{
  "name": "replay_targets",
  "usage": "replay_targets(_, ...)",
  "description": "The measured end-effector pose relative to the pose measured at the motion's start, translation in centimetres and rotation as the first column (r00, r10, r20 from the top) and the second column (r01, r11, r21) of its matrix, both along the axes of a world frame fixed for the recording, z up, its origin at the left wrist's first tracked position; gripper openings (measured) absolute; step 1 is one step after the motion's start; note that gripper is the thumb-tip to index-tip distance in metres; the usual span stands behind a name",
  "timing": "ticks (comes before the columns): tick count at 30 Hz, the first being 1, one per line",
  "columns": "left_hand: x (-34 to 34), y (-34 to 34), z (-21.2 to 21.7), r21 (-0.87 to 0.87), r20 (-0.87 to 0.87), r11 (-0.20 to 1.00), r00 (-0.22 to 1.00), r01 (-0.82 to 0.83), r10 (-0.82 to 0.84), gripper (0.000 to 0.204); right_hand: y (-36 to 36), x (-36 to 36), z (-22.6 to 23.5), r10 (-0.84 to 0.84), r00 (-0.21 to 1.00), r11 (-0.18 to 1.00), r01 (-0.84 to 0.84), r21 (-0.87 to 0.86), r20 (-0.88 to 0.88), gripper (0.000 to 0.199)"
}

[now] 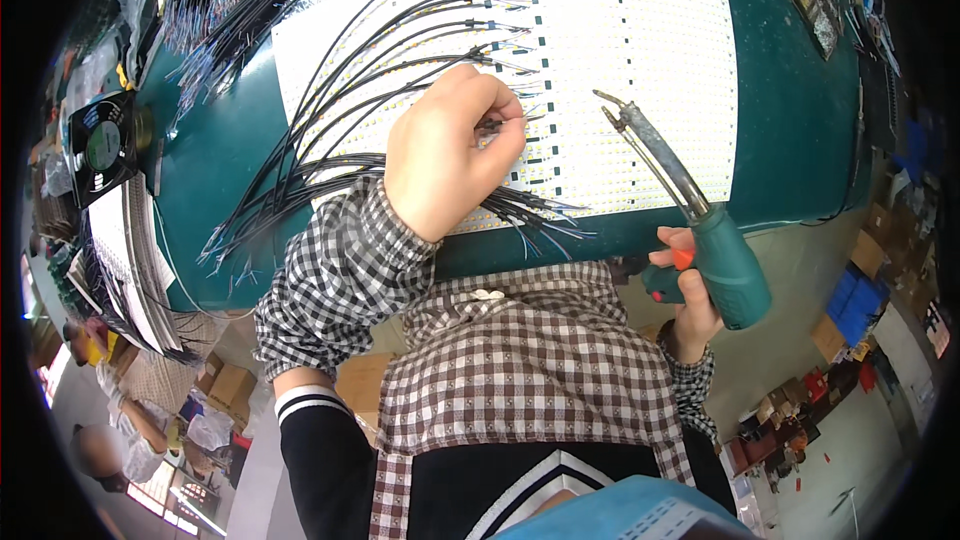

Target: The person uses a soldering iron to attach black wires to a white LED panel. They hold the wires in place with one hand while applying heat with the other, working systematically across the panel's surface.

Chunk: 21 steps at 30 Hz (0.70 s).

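A white LED circuit board sheet point(680, 50), dotted with small yellow chips, lies on the green table. Several black cables point(345, 60) run across its left part, their stripped coloured ends meeting a row of dark pads near the middle. Over that row my left hand point(445, 155) is closed, pinching the end of a black cable point(490, 126). To the right, my right hand point(692, 315) grips the handle of a green soldering gun point(732, 275); its long metal tip point(620, 105) hovers above the board. Loose cable ends point(535, 208) stick out beneath my left hand at the near edge.
Thick bundles of black cables point(250, 15) lie at the back left. A black fan point(103, 145) stands on the left edge, beside a stack of white strips point(125, 245). A metal tray point(805, 10) sits at the back right. Another person point(140, 430) is at the lower left.
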State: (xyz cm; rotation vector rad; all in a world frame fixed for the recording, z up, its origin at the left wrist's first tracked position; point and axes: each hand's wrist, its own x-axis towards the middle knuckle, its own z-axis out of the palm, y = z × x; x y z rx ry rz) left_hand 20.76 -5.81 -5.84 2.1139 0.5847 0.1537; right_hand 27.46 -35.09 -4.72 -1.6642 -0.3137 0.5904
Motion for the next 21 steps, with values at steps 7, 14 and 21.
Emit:
replay_targets(7, -0.1, 0.06, -0.13, 0.035, -0.005, 0.999, 1.0, 0.01, -0.01, 0.006, -0.09, -0.1, 0.17, 0.024, 0.998, 0.999, -0.025, -0.021, -0.05, 0.047)
replay_targets(14, -0.05, -0.05, -0.21, 0.054, -0.006, 0.999, 1.0, 0.005, -0.004, 0.008, 0.14, -0.1, 0.06, 0.028, 0.998, 0.999, -0.03, -0.029, -0.053, 0.046)
replay_targets(21, -0.05, -0.08, -0.29, 0.045, 0.046, 0.999, 0.999, 0.017, -0.019, 0.01, 0.26, -0.26, 0.11, 0.02, 0.998, 1.0, -0.021, -0.012, -0.053, 0.043)
